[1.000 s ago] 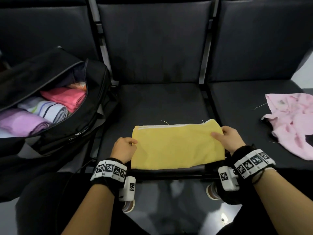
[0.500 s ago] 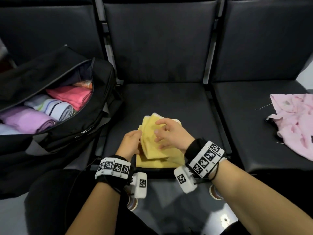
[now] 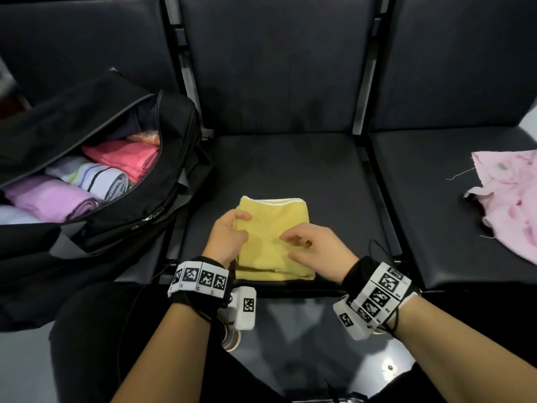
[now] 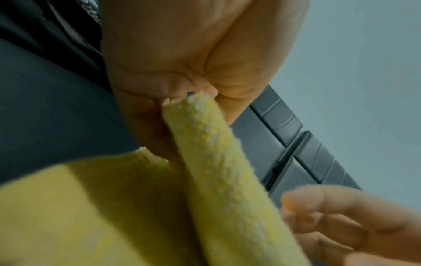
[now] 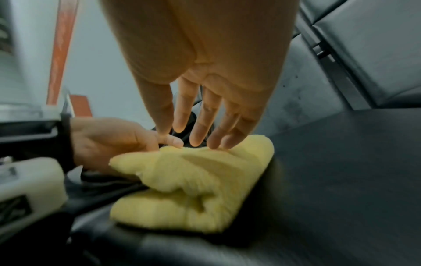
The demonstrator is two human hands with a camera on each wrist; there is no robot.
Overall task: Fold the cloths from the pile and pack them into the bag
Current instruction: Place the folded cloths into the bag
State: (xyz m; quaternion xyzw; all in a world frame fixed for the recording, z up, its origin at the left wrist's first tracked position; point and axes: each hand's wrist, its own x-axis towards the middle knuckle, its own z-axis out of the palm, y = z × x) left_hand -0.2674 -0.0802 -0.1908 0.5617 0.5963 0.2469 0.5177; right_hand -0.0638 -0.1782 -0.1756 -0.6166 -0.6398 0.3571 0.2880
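Note:
A yellow cloth (image 3: 276, 228) lies folded into a small square near the front edge of the middle seat (image 3: 290, 164). My left hand (image 3: 229, 234) pinches its left edge, thumb on top; the left wrist view shows the yellow cloth (image 4: 216, 171) edge clamped between thumb and fingers. My right hand (image 3: 305, 245) hovers over the cloth with straight, relaxed fingers (image 5: 198, 129) that just touch the top of the yellow cloth (image 5: 193, 180). An open black bag (image 3: 122, 216) stands on the left seat with several folded cloths inside. A pink cloth (image 3: 511, 199) lies crumpled on the right seat.
Inside the bag lie a lilac cloth (image 3: 49, 199), a striped white one (image 3: 96, 178) and a coral one (image 3: 125, 158). Dark seat backs (image 3: 276, 62) rise behind. Metal dividers (image 3: 366, 158) separate the seats. My knees sit below the seat's front edge.
The wide yellow cloth was folded in half from right to left into a small square. My right hand let go and lifted just above it. My left hand still holds the left edge.

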